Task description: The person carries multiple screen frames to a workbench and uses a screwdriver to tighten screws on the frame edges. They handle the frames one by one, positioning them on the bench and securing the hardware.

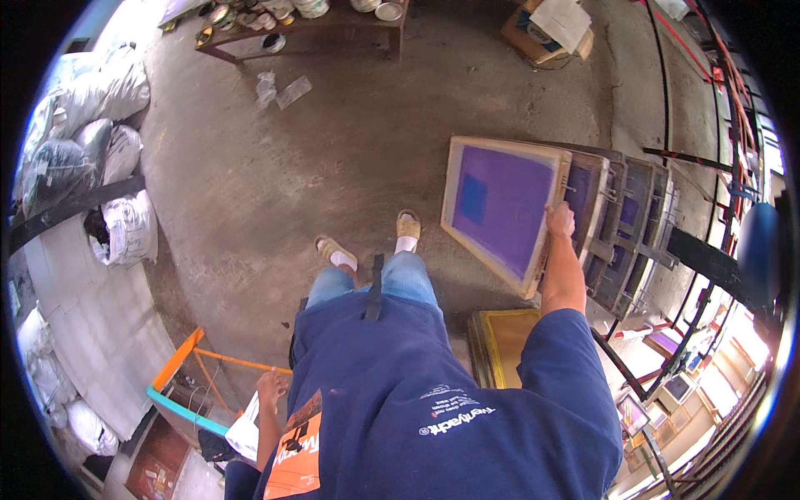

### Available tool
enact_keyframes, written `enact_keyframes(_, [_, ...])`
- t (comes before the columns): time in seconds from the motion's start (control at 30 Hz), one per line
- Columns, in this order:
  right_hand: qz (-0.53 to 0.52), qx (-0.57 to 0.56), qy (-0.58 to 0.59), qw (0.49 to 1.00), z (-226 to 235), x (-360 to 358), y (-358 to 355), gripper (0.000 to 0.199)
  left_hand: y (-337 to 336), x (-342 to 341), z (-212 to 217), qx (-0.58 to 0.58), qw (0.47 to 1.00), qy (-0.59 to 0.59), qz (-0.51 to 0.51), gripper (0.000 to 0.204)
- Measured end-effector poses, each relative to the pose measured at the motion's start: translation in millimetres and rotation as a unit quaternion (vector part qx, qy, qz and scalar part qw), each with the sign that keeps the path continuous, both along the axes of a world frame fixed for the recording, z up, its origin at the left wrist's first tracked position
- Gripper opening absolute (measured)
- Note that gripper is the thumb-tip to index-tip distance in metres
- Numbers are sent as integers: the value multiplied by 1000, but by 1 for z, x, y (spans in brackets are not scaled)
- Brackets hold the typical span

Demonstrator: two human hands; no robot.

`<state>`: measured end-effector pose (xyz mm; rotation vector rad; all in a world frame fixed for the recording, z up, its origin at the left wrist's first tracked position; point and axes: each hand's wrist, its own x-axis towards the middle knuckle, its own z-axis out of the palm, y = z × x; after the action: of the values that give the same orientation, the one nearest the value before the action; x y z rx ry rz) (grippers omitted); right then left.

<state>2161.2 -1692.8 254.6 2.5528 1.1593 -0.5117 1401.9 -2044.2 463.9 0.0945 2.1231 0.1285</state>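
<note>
My right hand [560, 220] is closed on the right edge of a screen printing frame [508, 208], a wooden frame with purple mesh and a bluer patch. This frame leans at the front of a row of similar upright frames [621, 225], some with metal clamps or bolts along their sides. My left hand [271, 388] hangs low at my left side, its fingers loosely apart and seemingly empty. Close to it are a white object [243, 429], whose kind I cannot make out, and an orange and turquoise metal frame [187, 408].
A yellow-edged frame [508, 333] lies by my right side. White sacks [125, 92] are piled along the left. A low table [333, 25] with cans and a cardboard box [546, 37] stand ahead. Black metal racks [717, 262] line the right. Plastic scraps [292, 92] lie on the floor.
</note>
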Motion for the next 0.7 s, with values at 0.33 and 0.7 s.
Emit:
enact_keyframes(0.33, [40,159,67,984,-17,-245,36,27,-10,-129,-90,-36,982,-24,-183,35])
enact_keyframes(0.7, [74,-30,160,984,11,-645,135,34,205,-407,-103,117,983,-22,143,39])
